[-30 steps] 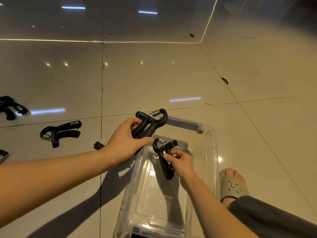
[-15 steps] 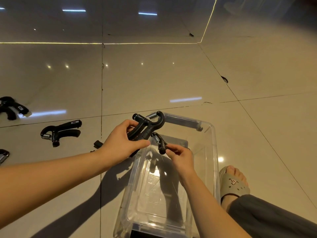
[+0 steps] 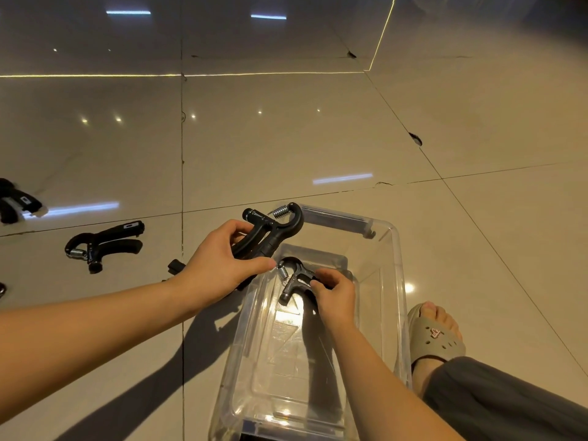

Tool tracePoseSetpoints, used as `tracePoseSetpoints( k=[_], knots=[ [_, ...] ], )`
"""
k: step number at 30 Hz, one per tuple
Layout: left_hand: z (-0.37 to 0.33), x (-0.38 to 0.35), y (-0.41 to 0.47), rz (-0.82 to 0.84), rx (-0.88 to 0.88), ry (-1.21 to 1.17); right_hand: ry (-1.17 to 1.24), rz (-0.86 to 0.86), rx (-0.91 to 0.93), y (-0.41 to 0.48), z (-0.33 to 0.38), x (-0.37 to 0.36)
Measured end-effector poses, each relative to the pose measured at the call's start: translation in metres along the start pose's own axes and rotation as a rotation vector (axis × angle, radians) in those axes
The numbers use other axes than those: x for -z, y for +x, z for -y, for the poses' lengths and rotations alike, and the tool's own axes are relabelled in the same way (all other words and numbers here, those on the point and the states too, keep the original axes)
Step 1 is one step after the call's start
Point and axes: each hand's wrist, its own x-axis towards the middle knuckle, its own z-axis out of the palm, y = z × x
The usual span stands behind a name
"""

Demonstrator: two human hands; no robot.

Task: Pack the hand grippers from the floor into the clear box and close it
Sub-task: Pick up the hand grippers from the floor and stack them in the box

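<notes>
The clear box (image 3: pixel 396 281) stands open on the tiled floor in front of me. My left hand (image 3: pixel 219 265) grips a black hand gripper (image 3: pixel 270 232) by its handles, over the box's far left corner, spring end pointing away. My right hand (image 3: pixel 335 296) holds a second black hand gripper (image 3: pixel 294 278) inside the box, low near the bottom, its spring end turned left. More black hand grippers lie on the floor at the left: one (image 3: pixel 101 245) nearby, another (image 3: pixel 16 202) at the frame's edge.
My foot in a grey slipper (image 3: pixel 436 338) sits just right of the box, with my trouser leg (image 3: pixel 509 399) below it. A small black part (image 3: pixel 176 266) shows on the floor behind my left wrist. A further dark object (image 3: pixel 2 289) peeks in at the left edge.
My right hand has turned its hand gripper over and lowered it into the box. My left hand has stayed over the box's corner with its hand gripper.
</notes>
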Motion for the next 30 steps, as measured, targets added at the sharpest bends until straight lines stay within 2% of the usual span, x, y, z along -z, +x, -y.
tracePoseSetpoints(
  k=[7, 11, 16, 22, 27, 30],
  knots=[
    [0.0, -0.002, -0.002, 0.005, -0.004, 0.003, 0.164, -0.27, -0.161, -0.014, -0.006, -0.006],
    [0.001, -0.003, -0.002, 0.006, 0.002, -0.012, 0.228, -0.186, -0.228, -0.019, 0.002, -0.012],
    [0.001, -0.003, -0.004, 0.008, -0.004, -0.022, 0.19, -0.118, -0.129, -0.013, 0.001, -0.012],
    [0.002, -0.003, -0.002, 0.012, 0.001, -0.018, -0.092, -0.008, 0.065, -0.013, -0.004, -0.013],
    [0.004, -0.005, -0.001, 0.0, -0.008, -0.012, -0.591, 0.003, 0.108, -0.006, -0.016, -0.02],
    [0.005, -0.006, 0.0, -0.002, -0.017, -0.001, -0.695, -0.019, 0.121, -0.005, -0.02, -0.018]
  ],
)
